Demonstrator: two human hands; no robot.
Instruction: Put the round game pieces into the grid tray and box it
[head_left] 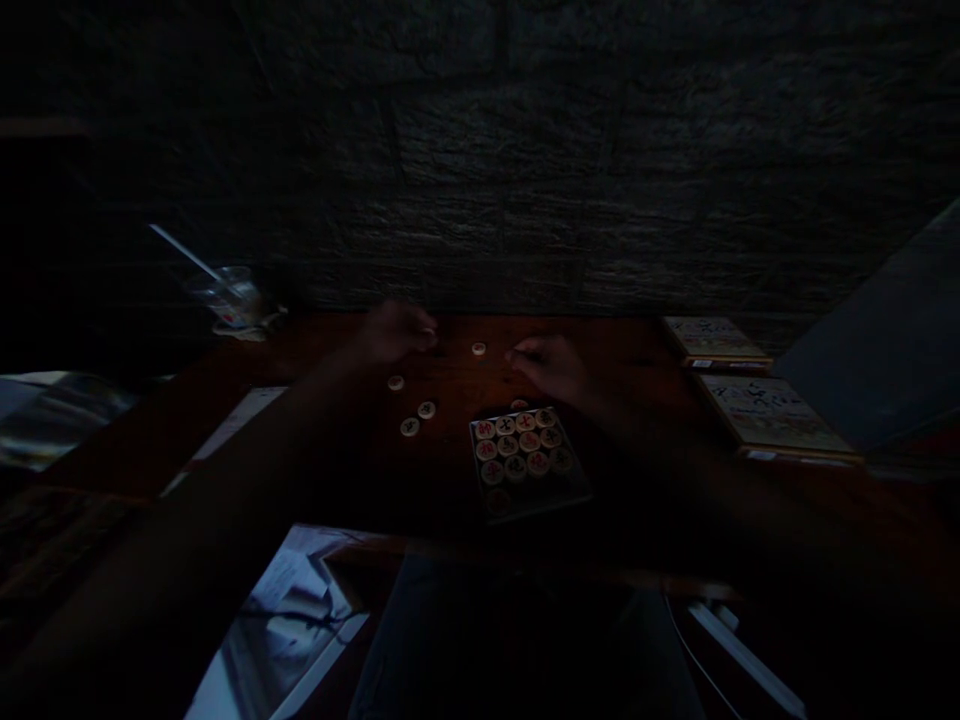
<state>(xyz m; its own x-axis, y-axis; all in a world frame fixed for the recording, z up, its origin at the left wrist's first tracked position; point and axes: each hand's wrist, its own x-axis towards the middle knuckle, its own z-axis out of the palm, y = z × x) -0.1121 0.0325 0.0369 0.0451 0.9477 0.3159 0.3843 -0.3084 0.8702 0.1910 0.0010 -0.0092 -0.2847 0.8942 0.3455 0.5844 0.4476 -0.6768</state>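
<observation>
Dim light covers the whole scene. My left hand [397,332] is closed above the far part of the table, with a pale xiangqi piece [428,333] at its fingertips. My right hand [553,364] is pinched to the right of a loose xiangqi piece [478,349]; whatever is between its fingers is too dark to make out. Below the right hand lies a square box [536,497] with rows of round pieces bearing red or dark characters. One more piece [519,405] shows at the box's far edge. Several loose pieces [426,410] lie left of the box.
At the back left stands a clear cup [234,297] with a straw. Two flat boxes [772,412] with printed lids lie at the right. A pale sheet [244,420] rests beyond my left forearm. The stone wall [495,200] rises behind the wooden table [450,375].
</observation>
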